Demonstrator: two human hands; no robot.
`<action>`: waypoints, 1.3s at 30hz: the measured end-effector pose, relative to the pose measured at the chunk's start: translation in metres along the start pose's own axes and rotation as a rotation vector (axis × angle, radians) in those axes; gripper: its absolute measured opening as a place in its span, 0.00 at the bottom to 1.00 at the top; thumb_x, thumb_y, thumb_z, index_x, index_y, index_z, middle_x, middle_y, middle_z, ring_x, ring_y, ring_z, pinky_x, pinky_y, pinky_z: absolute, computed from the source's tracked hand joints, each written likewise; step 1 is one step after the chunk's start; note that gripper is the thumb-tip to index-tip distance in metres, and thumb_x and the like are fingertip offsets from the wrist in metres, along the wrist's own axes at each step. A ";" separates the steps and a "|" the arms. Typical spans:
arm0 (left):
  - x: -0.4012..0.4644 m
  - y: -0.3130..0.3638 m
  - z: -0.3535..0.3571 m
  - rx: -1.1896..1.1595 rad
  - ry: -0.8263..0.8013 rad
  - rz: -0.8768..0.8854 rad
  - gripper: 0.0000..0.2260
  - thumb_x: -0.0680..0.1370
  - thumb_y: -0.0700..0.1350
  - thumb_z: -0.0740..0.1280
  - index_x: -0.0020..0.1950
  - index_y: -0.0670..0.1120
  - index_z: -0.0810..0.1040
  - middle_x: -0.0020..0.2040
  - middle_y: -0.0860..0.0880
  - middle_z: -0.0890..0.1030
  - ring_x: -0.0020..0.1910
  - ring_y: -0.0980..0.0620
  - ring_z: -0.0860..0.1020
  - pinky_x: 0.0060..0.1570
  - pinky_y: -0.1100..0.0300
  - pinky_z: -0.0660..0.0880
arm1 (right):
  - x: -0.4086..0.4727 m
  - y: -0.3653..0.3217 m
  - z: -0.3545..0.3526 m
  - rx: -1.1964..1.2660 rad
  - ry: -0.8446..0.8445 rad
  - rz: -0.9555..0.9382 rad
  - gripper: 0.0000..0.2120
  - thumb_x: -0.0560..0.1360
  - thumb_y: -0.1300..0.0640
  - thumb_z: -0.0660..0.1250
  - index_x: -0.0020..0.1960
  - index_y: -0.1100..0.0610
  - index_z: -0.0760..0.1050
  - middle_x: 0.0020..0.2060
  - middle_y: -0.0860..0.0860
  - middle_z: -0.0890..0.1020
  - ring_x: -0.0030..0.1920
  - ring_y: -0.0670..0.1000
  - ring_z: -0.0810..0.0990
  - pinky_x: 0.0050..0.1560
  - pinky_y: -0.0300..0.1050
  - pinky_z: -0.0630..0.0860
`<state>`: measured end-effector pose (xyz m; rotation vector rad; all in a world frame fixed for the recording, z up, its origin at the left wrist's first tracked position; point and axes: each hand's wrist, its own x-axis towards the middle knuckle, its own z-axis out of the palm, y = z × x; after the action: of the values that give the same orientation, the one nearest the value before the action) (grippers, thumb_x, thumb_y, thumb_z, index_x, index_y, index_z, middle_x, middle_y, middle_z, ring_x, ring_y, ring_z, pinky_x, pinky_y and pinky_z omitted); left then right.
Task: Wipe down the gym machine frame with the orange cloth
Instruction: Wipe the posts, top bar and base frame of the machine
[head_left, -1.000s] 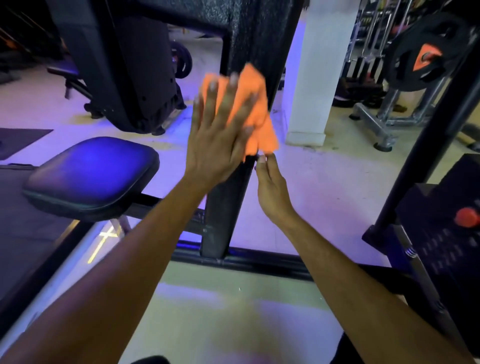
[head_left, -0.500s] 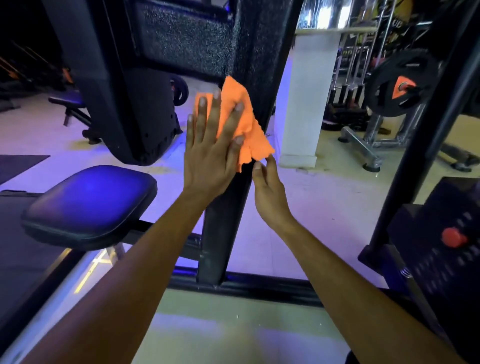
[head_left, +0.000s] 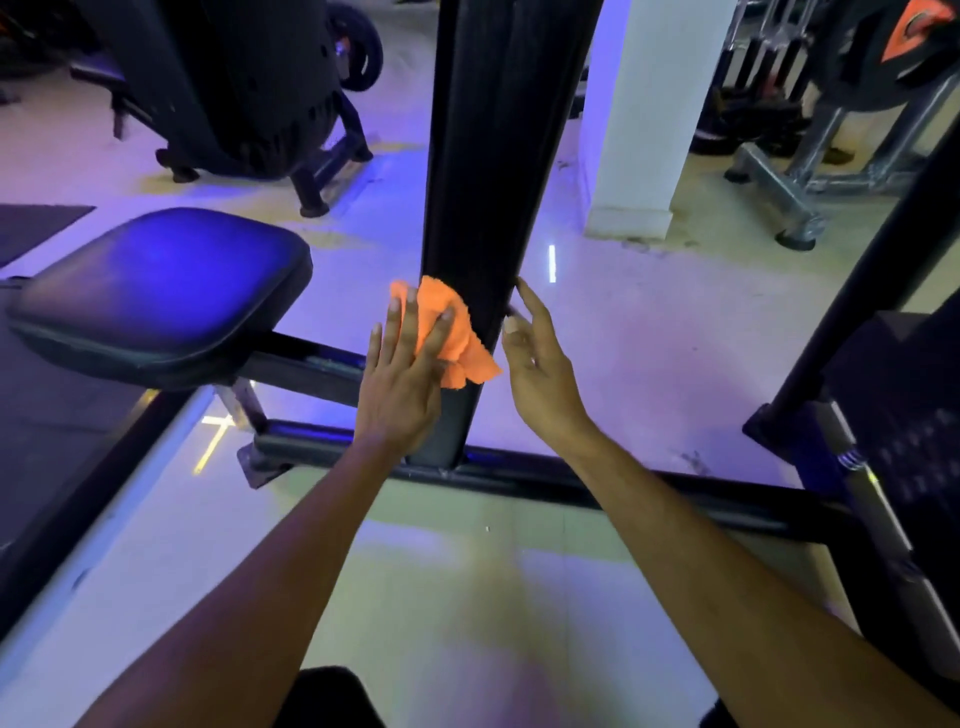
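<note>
The left hand (head_left: 402, 387) presses the orange cloth (head_left: 457, 338) flat-fingered low on the tall black post (head_left: 493, 182), right hand (head_left: 540, 374) loose beside it.

Head view: worn on the person's head, facing forward and down.
Nearness: close to the black upright post (head_left: 493, 208), both forearms reaching in from below.
Views: one only.

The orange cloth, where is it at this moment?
In the head view the orange cloth is near the middle, pressed by the left hand against the low part of the black upright post, right of the padded seat.
</note>
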<state>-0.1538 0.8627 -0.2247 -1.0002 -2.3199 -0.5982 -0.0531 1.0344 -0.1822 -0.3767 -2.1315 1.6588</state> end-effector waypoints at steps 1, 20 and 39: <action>0.005 0.002 0.000 -0.037 0.018 0.008 0.28 0.89 0.47 0.57 0.89 0.54 0.55 0.89 0.43 0.45 0.89 0.41 0.45 0.85 0.35 0.51 | 0.003 0.000 0.001 -0.002 -0.005 0.000 0.24 0.92 0.45 0.55 0.87 0.38 0.59 0.74 0.36 0.75 0.58 0.21 0.74 0.56 0.19 0.68; -0.050 -0.014 0.069 -0.035 0.045 -0.092 0.28 0.90 0.49 0.59 0.89 0.52 0.54 0.89 0.39 0.47 0.89 0.39 0.47 0.83 0.33 0.54 | 0.030 0.039 0.025 -0.090 -0.016 0.020 0.27 0.89 0.35 0.52 0.86 0.39 0.58 0.66 0.44 0.78 0.64 0.48 0.79 0.63 0.46 0.75; -0.076 -0.060 0.067 0.057 -0.028 -0.213 0.25 0.91 0.54 0.55 0.89 0.56 0.55 0.90 0.48 0.54 0.89 0.46 0.52 0.85 0.36 0.51 | 0.010 0.063 0.062 -0.772 -0.052 0.184 0.47 0.85 0.28 0.33 0.37 0.57 0.79 0.34 0.52 0.84 0.38 0.55 0.82 0.42 0.48 0.76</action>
<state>-0.1757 0.8248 -0.3340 -0.7456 -2.4724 -0.6004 -0.0936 1.0019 -0.2549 -0.7699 -2.7804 0.8536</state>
